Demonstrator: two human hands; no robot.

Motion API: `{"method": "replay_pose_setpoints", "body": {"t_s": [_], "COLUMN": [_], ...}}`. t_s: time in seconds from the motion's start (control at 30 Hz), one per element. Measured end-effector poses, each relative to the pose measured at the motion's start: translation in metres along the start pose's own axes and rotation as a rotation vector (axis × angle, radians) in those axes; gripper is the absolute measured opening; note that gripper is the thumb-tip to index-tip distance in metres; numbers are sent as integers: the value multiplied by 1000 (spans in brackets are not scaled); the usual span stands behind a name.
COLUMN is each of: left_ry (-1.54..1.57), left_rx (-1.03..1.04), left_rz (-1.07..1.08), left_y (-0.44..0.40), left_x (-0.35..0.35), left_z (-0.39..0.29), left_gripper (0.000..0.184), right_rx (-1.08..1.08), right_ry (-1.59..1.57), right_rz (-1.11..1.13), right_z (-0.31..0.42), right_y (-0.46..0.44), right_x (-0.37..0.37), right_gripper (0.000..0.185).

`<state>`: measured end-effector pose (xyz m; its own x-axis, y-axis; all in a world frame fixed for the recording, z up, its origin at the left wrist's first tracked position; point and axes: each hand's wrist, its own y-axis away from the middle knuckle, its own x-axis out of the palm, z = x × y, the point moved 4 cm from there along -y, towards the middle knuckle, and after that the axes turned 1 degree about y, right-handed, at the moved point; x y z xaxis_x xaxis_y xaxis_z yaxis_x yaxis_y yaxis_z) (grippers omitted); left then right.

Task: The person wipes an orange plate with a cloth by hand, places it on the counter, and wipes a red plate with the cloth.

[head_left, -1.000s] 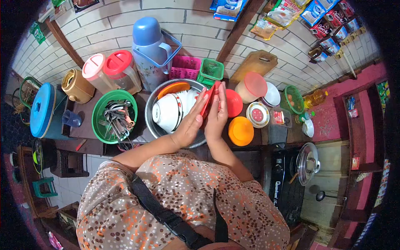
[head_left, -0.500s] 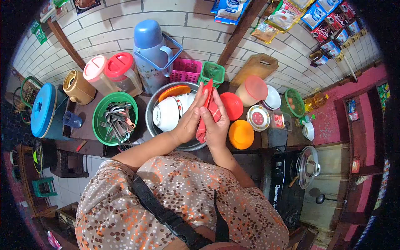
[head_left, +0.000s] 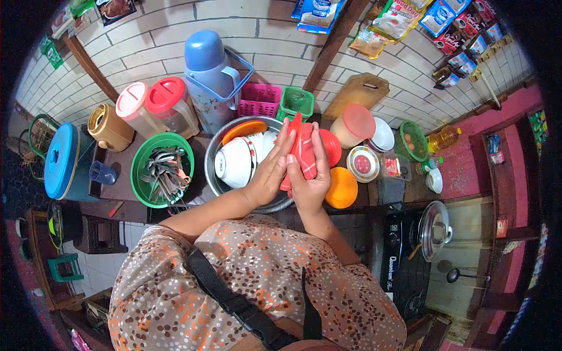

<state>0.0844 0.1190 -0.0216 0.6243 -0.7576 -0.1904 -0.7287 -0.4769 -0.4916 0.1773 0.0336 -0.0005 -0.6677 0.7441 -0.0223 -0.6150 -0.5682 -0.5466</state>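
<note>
Between my two palms, above the basin, a thin red dish-like piece (head_left: 295, 124) stands nearly edge-on; its exact kind is hard to make out. My left hand (head_left: 268, 176) supports its left side with straight fingers. A red cloth with white lines (head_left: 306, 153) is pressed against the other side by my right hand (head_left: 311, 182). Below them, the metal basin (head_left: 211, 153) holds a white bowl (head_left: 233, 162) and an orange dish (head_left: 244, 130). Just right of my hands are a red lid or plate (head_left: 333, 147) and an orange one (head_left: 341, 188).
A green basin (head_left: 136, 175) of cutlery (head_left: 167, 172) stands on the left, near a blue thermos (head_left: 206, 82) and red-lidded pitchers (head_left: 168, 99). To the right are a patterned plate (head_left: 363, 164), a lidded container (head_left: 353, 124), a cutting board (head_left: 358, 96) and a stove (head_left: 404, 269).
My right hand has turned so more of the checked cloth shows between the hands. The cloth has shifted up and right along the red piece.
</note>
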Motion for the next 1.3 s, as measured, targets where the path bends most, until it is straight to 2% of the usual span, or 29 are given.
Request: {"method": "replay_pose_setpoints", "body": {"t_s": [0.1, 0.23, 0.3, 0.33, 0.37, 0.43, 0.5, 0.57, 0.6, 0.63, 0.7, 0.8, 0.9, 0.97, 1.03, 1.07, 1.1, 1.17, 1.2, 1.27, 1.3], "left_ry": [-138, -311, -397, -347, -348, -249, -245, -51, -50, -4, 38, 11, 98, 73, 17, -43, -43, -153, -153, -67, -68], "left_rx": [27, 59, 57, 51, 52, 77, 85, 157, 159, 192, 225, 270, 164, 167, 177, 246, 243, 273, 273, 195, 197], "left_rz": [26, 72, -20, -58, -57, -122, -101, -125, -122, -129, -135, -63, -12, 16, 62, 53, 55, 45, 45, 35, 35], "left_y": [-5, -12, -14, -17, -18, -23, -28, -32, -36, -40, -41, -37, -27, -21, -17, -16, -17, -18, -16, -12, -10], "left_x": [-2, -14, -26, -31, -32, -37, -35, -31, -29, -29, -29, -23, -16, -11, -7, -7, -9, -14, -13, -12, -10], "left_z": [2, 2, 5, 5, 5, -2, -10, -22, -27, -33, -35, -28, -27, -26, -23, -22, -23, -27, -25, -18, -19], "left_gripper": [60, 59, 60, 62, 62, 64, 69, 84, 84, 95, 107, 136, 142, 139, 134, 127, 127, 125, 125, 121, 121], "right_rx": [3, 130, 410, 468, 467, 498, 502, 700, 646, 642, 629, 676, 692, 686, 578, 446, 448, 202, 202, -56, -58], "right_ry": [-32, 76, -231, -232, -233, -740, -836, -1049, -1051, -1054, -1024, -1016, -919, -797, -467, -295, -296, -116, -117, -64, -65], "right_rz": [-2, -15, -201, -223, -224, -204, -142, -250, -99, -101, 46, 68, 4, -12, 33, 98, 96, 121, 121, 12, 12], "right_z": [2, 10, 5, 8, 2, -22, -44, -70, -60, -57, -53, -67, -57, -53, -50, -45, -40, -23, -19, -2, 5], "right_y": [-6, -26, -33, -39, -41, -39, -28, -10, -5, 2, 15, 37, 45, 56, 59, 58, 56, 46, 41, 27, 23], "right_x": [-6, -27, -43, -51, -58, -61, -52, -33, -23, -15, 5, 19, 19, 13, 6, 1, -1, -3, -5, -13, -16], "right_gripper": [66, 62, 65, 69, 69, 71, 68, 64, 67, 67, 69, 63, 67, 64, 61, 60, 60, 56, 56, 51, 51]}}
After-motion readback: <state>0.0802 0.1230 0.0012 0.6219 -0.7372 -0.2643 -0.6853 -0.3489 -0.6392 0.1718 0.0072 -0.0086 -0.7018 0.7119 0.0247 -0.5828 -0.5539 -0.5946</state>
